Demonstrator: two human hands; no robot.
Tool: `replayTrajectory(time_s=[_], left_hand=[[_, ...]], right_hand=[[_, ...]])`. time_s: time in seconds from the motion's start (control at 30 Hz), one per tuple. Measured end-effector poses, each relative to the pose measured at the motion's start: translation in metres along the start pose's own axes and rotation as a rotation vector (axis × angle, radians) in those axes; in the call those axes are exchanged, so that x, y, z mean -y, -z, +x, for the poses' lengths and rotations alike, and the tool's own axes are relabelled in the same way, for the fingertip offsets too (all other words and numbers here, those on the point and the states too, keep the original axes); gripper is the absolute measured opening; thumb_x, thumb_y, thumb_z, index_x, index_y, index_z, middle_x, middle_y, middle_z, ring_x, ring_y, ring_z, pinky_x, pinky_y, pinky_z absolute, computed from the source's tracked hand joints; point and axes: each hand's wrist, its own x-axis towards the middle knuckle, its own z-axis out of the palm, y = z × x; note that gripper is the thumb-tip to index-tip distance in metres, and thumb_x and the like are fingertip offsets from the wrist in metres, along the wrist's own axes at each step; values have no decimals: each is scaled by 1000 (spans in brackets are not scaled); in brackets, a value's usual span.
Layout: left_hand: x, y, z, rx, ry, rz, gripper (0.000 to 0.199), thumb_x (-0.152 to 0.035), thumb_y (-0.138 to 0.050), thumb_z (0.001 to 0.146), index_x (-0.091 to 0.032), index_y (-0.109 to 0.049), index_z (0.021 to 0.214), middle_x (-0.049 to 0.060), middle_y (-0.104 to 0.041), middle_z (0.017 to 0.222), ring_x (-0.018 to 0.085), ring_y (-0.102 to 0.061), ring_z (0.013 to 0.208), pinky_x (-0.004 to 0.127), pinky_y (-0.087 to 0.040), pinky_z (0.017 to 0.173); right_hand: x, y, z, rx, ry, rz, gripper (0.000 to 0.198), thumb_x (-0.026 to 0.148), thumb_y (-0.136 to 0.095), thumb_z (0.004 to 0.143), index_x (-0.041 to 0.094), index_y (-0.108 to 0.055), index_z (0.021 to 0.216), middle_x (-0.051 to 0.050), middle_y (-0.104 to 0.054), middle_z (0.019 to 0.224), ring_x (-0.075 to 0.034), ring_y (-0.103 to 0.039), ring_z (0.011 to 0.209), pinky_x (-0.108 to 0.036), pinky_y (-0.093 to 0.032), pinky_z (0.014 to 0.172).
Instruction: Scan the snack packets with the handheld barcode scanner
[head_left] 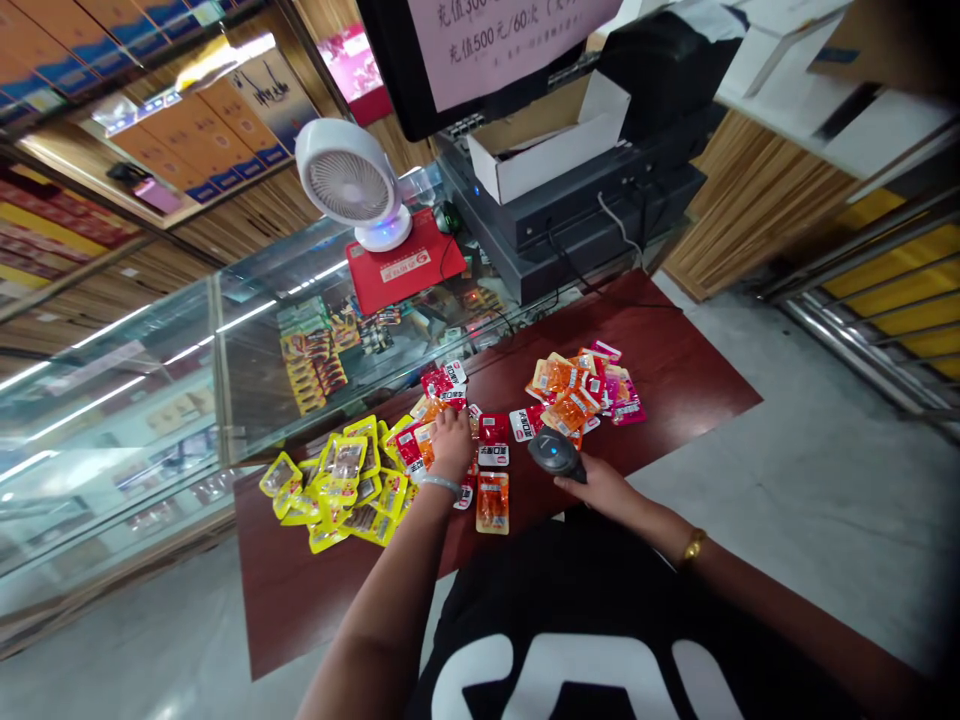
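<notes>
My right hand (600, 487) is wrapped round the handle of a black barcode scanner (556, 455) with a small blue light, held above the table edge. My left hand (452, 447) lies on a heap of red and orange snack packets (409, 447), its fingers bent down onto a packet; the fingertips are partly hidden. Just right of it are a red packet (493, 440) and an orange packet (493, 503), lying flat. Yellow snack packets (352, 475) are piled to the left. Beyond the scanner sits another pile of orange, red and pink packets (574, 393).
The packets lie on a dark red tabletop (690, 385). Behind it a glass display case (262, 330) carries a white fan (349, 180) and a red mat (405, 265). A black cash drawer (540, 255) with a white box (551, 150) stands at the back, below a monitor (420, 90).
</notes>
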Motion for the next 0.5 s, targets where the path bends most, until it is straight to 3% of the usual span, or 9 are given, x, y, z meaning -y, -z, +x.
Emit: replayTrajectory(time_s=[0.2, 0.4, 0.5], left_hand=[[-24, -8, 0, -21, 16, 5, 56, -52, -63, 79, -13, -61, 119, 20, -56, 123, 37, -45, 119, 47, -33, 101], [-45, -19, -9, -23, -12, -31, 46, -38, -65, 79, -11, -62, 115, 22, -57, 125, 36, -48, 117, 45, -32, 101], [-43, -17, -7, -10, 27, -132, 42, -33, -62, 83, -12, -57, 119, 20, -64, 113, 32, -55, 113, 42, -34, 99]], right_hand=[[9, 0, 3, -6, 14, 0, 51, 47, -69, 79, 15, -63, 119, -15, -72, 116, -34, -66, 107, -48, -49, 94], [7, 0, 1, -28, 0, 11, 50, 45, -69, 79, 16, -63, 119, -14, -72, 115, -33, -67, 107, -47, -50, 94], [6, 2, 0, -37, -8, 10, 50, 45, -70, 78, 16, -64, 118, -14, -72, 116, -33, -66, 108, -46, -50, 95]])
